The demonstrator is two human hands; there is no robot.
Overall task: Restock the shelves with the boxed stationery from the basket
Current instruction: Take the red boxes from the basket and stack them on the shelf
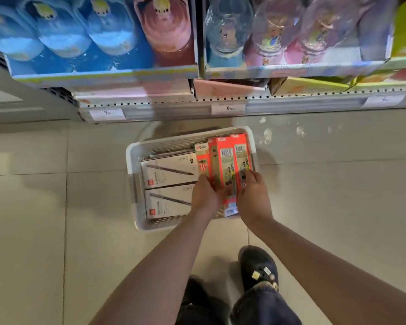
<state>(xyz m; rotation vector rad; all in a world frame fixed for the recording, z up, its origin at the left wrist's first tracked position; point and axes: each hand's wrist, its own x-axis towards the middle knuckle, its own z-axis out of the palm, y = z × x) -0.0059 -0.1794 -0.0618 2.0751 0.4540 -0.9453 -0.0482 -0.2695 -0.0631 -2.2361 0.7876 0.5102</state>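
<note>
Red stationery boxes stand packed together in the right-hand part of the white plastic basket, which sits on the tiled floor just in front of the lowest shelf edge with its price tags. Their long axes run away from the person, from the near basket wall toward the shelf, so the near ends of the boxes point straight at the wrists. The left hand lies against the left flank of the red cluster with its fingers curled onto the boxes, and the right hand closes on the right flank, fingers wrapped over the outermost box; together they clamp the cluster between them, though how many boxes are truly caught in the grip cannot be told. Two white pen boxes lie flat in the left part of the basket, just beside the left hand and crosswise to the red ones, untouched. Both hands are equally near the red boxes, one on each side, so the lift looks like a two-handed one, straight up and then forward to the shelving. Since the shelf lies directly beyond the far ends of the boxes, they would probably need little turning on the way.
</note>
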